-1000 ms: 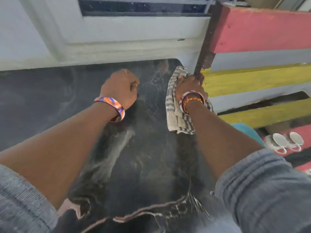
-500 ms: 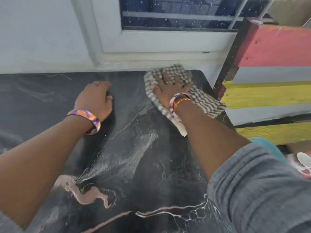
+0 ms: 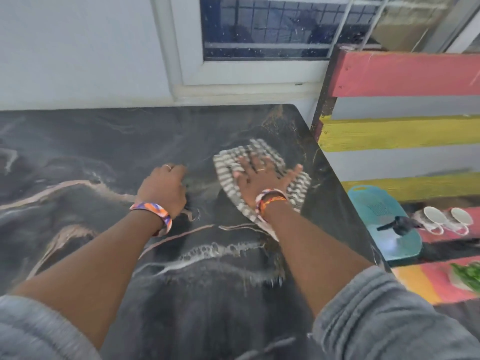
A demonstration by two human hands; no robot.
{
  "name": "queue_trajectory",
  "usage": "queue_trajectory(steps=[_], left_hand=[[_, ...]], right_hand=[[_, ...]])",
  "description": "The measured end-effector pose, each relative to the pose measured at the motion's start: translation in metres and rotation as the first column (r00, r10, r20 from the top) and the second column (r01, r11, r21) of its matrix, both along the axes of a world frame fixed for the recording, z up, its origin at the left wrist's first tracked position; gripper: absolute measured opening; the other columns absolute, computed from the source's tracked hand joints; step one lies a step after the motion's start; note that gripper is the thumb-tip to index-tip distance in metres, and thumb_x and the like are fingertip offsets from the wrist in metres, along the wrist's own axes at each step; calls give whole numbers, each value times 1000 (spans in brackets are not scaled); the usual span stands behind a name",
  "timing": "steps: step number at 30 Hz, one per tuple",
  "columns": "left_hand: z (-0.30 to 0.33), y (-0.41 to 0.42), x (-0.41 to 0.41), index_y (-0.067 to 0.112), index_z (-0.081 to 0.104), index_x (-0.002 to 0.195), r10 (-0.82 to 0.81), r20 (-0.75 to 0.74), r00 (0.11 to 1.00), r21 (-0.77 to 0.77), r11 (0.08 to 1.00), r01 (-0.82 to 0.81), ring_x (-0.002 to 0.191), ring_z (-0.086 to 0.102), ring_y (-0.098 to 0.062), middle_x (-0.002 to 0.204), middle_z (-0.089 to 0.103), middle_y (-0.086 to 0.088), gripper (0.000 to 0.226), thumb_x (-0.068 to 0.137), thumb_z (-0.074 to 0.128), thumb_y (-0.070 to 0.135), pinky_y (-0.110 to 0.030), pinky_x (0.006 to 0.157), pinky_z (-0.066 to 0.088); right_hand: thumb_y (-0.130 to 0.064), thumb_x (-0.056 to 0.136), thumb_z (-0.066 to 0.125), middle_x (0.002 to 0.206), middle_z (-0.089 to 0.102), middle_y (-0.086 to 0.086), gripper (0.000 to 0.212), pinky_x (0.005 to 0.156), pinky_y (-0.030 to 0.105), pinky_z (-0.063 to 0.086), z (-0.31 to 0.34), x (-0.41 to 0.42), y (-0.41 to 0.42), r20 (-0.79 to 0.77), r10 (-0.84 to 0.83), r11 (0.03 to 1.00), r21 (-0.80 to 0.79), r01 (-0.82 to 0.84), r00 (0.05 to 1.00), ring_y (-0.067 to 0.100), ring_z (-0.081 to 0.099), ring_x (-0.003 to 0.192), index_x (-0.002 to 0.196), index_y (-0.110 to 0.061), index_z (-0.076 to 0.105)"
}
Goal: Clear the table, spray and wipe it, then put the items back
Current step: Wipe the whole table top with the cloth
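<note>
A black marble table [image 3: 109,152] with pale veins and wet streaks fills the view. My right hand [image 3: 262,179] lies flat with spread fingers on a striped grey-and-white cloth [image 3: 233,165], pressing it onto the table near the right edge. My left hand [image 3: 163,188] rests on the tabletop just left of the cloth, fingers curled under, holding nothing. To the right of the table, a spray bottle [image 3: 397,226] lies on a teal board [image 3: 376,211], and two white cups [image 3: 441,219] stand on a painted bench.
A colourful slatted bench [image 3: 402,131] stands against the table's right side, with green leaves [image 3: 467,275] at its near end. A white wall and a barred window [image 3: 272,27] lie behind the table.
My right hand has drawn the cloth back from the far right corner toward me. My left hand has shifted right, closer to the cloth.
</note>
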State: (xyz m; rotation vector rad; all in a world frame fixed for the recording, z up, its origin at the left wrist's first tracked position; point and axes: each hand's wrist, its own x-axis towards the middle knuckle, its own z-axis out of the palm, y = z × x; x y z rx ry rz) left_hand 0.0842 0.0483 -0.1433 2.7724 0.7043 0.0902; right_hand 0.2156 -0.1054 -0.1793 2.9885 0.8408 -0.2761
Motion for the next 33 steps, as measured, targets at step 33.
queue_trajectory(steps=[33], left_hand=[[13, 127, -208, 1, 56, 122, -234, 63, 970, 68, 971, 230, 110, 54, -42, 123, 57, -24, 39, 84, 49, 4, -47, 90, 48]], right_hand=[[-52, 96, 9, 157, -7, -15, 50, 96, 76, -17, 6, -336, 49, -19, -104, 994, 36, 105, 994, 19, -6, 147, 145, -47, -1]])
